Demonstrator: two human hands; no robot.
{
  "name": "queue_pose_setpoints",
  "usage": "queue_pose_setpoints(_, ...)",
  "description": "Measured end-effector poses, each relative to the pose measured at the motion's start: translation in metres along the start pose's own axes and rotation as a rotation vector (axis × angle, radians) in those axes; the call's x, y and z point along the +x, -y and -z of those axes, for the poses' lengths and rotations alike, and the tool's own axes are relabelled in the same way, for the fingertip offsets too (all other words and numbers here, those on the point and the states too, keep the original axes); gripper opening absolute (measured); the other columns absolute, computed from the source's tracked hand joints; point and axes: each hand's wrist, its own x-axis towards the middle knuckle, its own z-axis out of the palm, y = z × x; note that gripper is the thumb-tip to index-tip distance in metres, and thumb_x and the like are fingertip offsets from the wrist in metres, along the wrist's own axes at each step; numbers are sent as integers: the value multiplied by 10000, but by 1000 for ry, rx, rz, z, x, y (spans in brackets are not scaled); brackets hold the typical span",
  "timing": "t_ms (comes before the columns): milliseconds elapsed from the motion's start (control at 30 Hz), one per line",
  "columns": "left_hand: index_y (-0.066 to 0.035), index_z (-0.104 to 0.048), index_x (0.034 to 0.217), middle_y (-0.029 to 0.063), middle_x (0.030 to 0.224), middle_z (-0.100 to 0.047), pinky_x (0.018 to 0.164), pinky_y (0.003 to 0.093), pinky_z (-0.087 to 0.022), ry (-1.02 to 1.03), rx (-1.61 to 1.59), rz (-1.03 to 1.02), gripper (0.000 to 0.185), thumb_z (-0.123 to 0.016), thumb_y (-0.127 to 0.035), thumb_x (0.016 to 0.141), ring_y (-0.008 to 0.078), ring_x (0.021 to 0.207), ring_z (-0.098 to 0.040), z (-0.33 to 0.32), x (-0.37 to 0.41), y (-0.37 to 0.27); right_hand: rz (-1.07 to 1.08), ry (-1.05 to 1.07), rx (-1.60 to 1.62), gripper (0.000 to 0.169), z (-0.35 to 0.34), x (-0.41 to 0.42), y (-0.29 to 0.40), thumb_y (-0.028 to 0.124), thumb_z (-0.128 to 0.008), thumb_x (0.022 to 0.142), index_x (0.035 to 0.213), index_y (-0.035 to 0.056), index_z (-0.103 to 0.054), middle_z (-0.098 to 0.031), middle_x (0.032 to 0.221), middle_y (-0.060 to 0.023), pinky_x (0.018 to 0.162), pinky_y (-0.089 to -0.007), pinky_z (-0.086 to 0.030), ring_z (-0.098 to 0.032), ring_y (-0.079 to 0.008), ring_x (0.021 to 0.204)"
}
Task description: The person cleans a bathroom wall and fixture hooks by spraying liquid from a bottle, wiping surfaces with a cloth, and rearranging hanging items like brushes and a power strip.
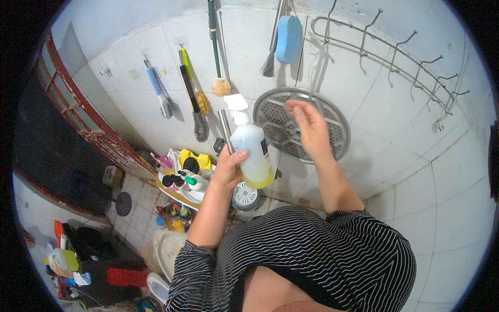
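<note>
A translucent spray bottle [255, 156] with a white trigger head and yellow liquid at its bottom is gripped in my left hand [229, 165]. It tilts slightly. A metal tube [225, 126] rises beside the bottle from the same hand; its lower end is hidden. My right hand [312, 130], slightly blurred, is raised with loosely bent fingers and nothing visible in it. Behind it, a round perforated metal steamer plate [275, 134] hangs against the white tiled wall [374, 144].
Brushes, including a black bristle brush [200, 124], and a blue sponge [289, 39] hang above. A wire hook rack [376, 48] runs along the upper right. Bottles crowd a shelf [191, 201] at lower left, near a white round-topped container [245, 197] and a red-framed doorway [95, 136].
</note>
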Motion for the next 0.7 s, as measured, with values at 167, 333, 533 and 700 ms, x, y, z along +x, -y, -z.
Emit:
queue_pose_setpoints(167, -23, -485, 1275, 87, 1145, -607, 894, 418, -524, -187, -17, -25, 522, -686, -194, 825, 238, 1006, -633, 8, 5, 16, -212, 385, 8, 542, -10, -31, -8, 300, -600, 949, 1374, 14, -423, -539, 1279, -130, 979, -325, -431, -529, -195, 1155)
queue_pose_setpoints(333, 0, -463, 1307, 90, 1181, -584, 971, 344, -423, -155, 139, -145, 565, -641, -367, 916, 187, 1084, -552, 3, 8, 26, -193, 484, 107, 989, -25, -53, -9, 282, -778, 802, 1488, -4, -126, -376, 1432, -199, 1081, -387, -332, -383, -266, 1328)
queue_pose_setpoints(533, -11, -491, 1227, 80, 1154, -570, 987, 351, -411, -238, 382, -245, 371, -438, -312, 1016, 186, 1102, -535, -13, 7, 22, -191, 417, 11, 933, -32, -58, -17, 242, -797, 764, 1453, -13, -222, -435, 1370, -183, 1059, -389, -358, -439, -257, 1267)
queue_pose_setpoints(700, -45, -405, 1411, 81, 1303, -538, 1009, 320, -387, -240, 223, -144, 521, -386, -401, 1031, 166, 1172, -512, 3, -6, 20, -174, 417, 130, 848, -39, -70, -50, 194, -795, 753, 1411, -5, -299, -503, 1288, -147, 1022, -389, -396, -502, -237, 1190)
